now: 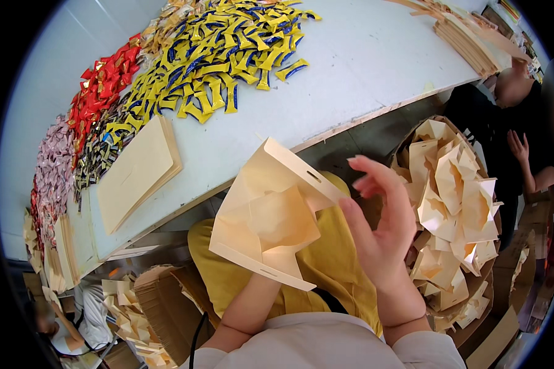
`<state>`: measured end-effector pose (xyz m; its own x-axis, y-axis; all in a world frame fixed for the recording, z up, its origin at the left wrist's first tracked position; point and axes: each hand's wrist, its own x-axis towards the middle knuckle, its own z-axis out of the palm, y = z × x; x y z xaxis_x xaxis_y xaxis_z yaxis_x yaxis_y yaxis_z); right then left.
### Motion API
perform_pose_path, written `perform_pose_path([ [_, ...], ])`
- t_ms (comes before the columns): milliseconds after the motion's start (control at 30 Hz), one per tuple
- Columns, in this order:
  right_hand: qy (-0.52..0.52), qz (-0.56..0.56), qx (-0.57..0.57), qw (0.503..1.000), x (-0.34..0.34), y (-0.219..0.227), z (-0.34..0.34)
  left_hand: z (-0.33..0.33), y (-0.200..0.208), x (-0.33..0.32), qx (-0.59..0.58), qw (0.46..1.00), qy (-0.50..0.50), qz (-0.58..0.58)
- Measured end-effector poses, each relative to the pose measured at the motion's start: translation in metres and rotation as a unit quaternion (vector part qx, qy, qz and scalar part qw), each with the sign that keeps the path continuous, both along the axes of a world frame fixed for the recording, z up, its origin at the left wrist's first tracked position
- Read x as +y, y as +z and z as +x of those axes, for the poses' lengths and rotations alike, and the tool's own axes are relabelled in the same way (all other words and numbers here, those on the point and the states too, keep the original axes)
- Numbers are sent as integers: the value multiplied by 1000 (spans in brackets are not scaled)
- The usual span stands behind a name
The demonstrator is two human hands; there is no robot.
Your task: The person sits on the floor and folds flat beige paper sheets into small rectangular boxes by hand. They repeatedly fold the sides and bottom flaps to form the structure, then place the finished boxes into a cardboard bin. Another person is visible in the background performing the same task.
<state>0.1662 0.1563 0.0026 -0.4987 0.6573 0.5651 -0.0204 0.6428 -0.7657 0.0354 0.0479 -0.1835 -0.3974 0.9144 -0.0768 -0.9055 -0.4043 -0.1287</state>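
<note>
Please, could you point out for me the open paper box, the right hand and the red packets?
Open paper box [283, 215]: head view, on its inner surface.
Right hand [385, 240]: head view, on its middle.
Red packets [102, 81]: head view, mid-pile.

A pale table [363, 61] bears a heap of yellow-and-blue wrapped sweets [228, 55], with red packets [104, 79] and pale pink packets [54, 155] further left. A person in black [481, 132] is at the right, another in white [93, 315] at the lower left
</note>
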Motion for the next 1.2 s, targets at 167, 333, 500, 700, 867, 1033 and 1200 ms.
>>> perform_pose_path([
  [167, 180, -396, 61, 898, -3, -11, 3, 3, 62, 2, 52, 999, 8, -9],
  [333, 314, -293, 144, 891, -12, -34, 6, 15, 61, 5, 77, 997, 31, 2],
  [500, 305, -144, 129, 932, -17, -63, 0, 34, 64, -3, 157, 978, 129, -53],
  [700, 222, -144, 191, 945, -14, -84, -19, 30, 92, 10, 269, 910, 287, -129],
  [867, 335, -245, 171, 893, 55, -56, -26, -44, 129, 1, 532, 817, 199, -100],
  [1033, 373, -152, 59, 913, 96, -44, -48, -91, 148, -4, 771, 567, 170, -233],
  [1200, 344, -136, -13, 929, 112, -48, -62, -106, 157, 0, 824, 458, 139, -304],
])
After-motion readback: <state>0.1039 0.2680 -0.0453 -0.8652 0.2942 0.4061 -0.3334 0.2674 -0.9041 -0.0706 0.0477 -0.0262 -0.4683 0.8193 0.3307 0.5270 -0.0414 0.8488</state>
